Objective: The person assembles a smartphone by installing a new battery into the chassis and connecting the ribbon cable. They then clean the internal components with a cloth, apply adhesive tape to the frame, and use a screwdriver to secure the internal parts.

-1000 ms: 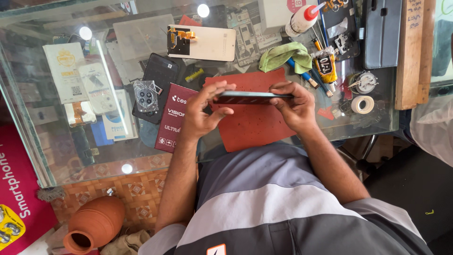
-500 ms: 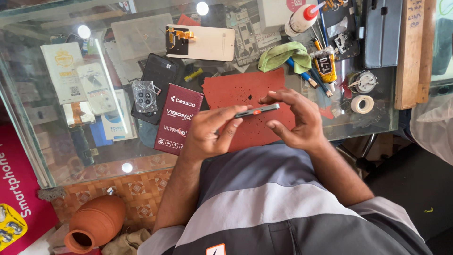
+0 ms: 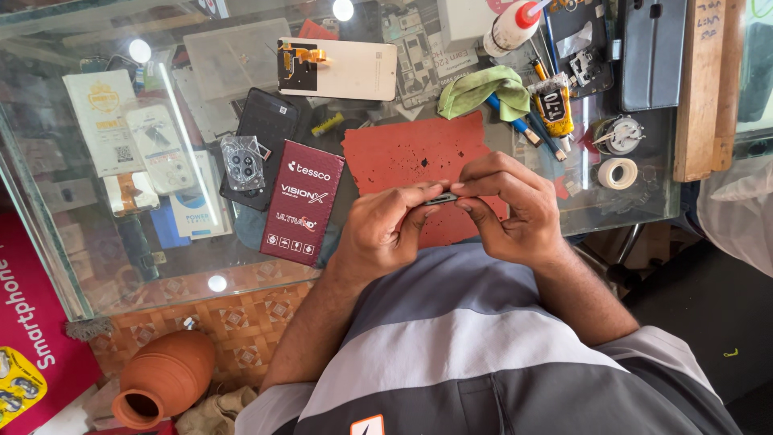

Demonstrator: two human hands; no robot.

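Both my hands are closed around a thin dark phone [image 3: 441, 198], held edge-on just above a red work mat [image 3: 419, 157] on the glass counter. My left hand [image 3: 385, 228] grips its left end with thumb and fingers. My right hand [image 3: 509, 205] covers its right end from above. Most of the phone is hidden by my fingers. My grey striped shirt fills the bottom of the view.
On the glass counter [image 3: 72, 266]: a maroon flat box [image 3: 302, 203], a black phone back [image 3: 262, 133], a white phone panel [image 3: 338, 69], a green cloth [image 3: 481, 89], a glue bottle [image 3: 515, 24], a tape roll [image 3: 617, 172], a wooden block [image 3: 700, 89]. A clay pot [image 3: 165, 377] sits on the floor.
The phone was held flat and wide between both hands over the mat. It has turned edge-on, and my hands have closed in toward each other and come nearer my body.
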